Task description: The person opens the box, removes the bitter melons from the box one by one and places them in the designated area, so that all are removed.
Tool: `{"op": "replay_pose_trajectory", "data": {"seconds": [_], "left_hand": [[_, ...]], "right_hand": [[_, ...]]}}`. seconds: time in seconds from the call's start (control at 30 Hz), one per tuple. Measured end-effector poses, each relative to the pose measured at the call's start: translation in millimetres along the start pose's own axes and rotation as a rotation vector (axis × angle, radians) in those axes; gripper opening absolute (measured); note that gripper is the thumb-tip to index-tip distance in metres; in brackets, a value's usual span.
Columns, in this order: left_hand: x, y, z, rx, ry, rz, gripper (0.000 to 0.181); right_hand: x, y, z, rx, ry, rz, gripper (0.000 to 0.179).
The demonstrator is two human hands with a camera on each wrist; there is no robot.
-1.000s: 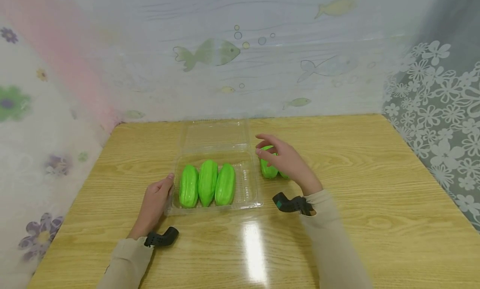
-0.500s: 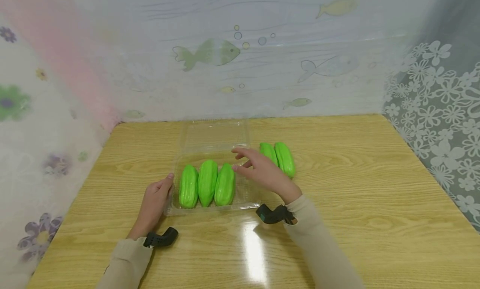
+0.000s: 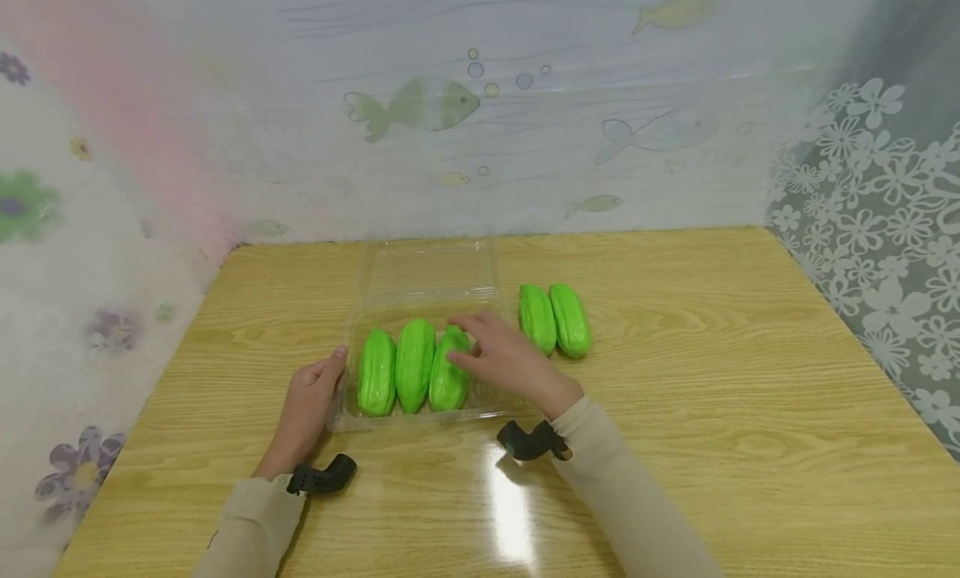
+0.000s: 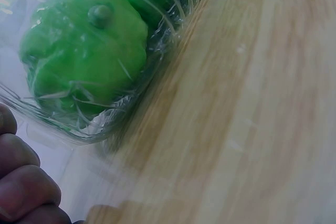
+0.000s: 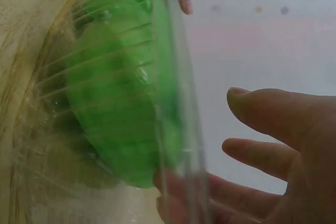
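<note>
My left hand (image 3: 311, 395) grips the left edge of a transparent plastic clamshell container (image 3: 491, 405), thumb at the rim; its curled fingers (image 4: 26, 187) show in the left wrist view. Three bright green, ribbed, elongated gourd-like vegetables lie side by side in the container: a left one (image 3: 377, 374), a middle one (image 3: 415, 366) and a right one (image 3: 447, 386). My right hand (image 3: 510, 361) is over the container's right side, thumb and fingers spread around the upper end of the right vegetable. In the right wrist view the fingertips pass behind the clear wall beside that vegetable (image 5: 121, 93).
Two more green vegetables (image 3: 537, 320) lie side by side on the wooden table (image 3: 712, 378), right of the container. The container's clear lid (image 3: 431, 267) is folded back toward the wall (image 3: 540, 186). A black wrist camera (image 3: 528, 440) sits under each wrist.
My right hand has moved left from the two vegetables on the table to the right vegetable in the container, uncovering that pair. My left hand and the container have stayed put.
</note>
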State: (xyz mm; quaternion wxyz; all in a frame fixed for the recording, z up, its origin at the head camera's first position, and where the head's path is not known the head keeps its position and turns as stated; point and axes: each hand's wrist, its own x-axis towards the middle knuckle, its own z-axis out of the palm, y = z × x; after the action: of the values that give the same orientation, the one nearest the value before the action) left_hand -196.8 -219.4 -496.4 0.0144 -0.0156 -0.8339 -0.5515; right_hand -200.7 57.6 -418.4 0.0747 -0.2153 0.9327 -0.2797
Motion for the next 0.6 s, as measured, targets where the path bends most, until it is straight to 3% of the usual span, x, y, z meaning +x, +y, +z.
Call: {"op": "replay_pose_trajectory", "data": {"seconds": [0.27, 0.6], "left_hand": [[0.9, 1.8, 0.3, 0.0, 0.012, -0.003, 0.06], [0.3, 0.6, 1.0, 0.006, 0.007, -0.002, 0.06]], "right_hand": [[0.1, -4, 11, -0.243, 0.0, -0.035, 0.058], [-1.1, -5, 20, -0.345, -0.027, -0.011, 0.063]]}}
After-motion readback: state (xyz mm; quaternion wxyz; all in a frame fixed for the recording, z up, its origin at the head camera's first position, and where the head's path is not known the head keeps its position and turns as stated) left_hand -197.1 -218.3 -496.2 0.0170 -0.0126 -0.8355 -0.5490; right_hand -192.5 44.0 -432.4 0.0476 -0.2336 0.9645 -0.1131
